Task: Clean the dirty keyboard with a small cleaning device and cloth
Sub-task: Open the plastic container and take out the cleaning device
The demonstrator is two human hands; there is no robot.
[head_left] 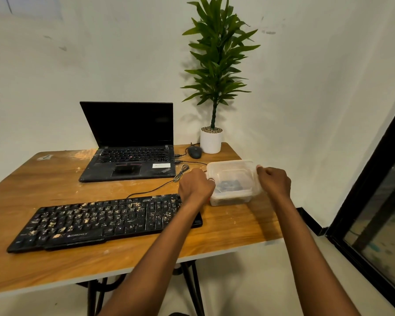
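The crumb-covered keyboard [105, 222] lies at the near left of the table [226, 231]; past its right end, the left hand [196, 184] and right hand [275, 182] clamp curled fingers on opposite sides of 1 translucent box [230, 199]; a jerked lid [230, 166] could tip the box, spilling its dark contents [228, 185], or drag the cable [151, 190] running towards the laptop [128, 144].

Head view looks forward and down, close over the table [226, 226].

Arms outstretched; left hand [196, 185] and right hand [275, 182] each grip a tub [233, 171].
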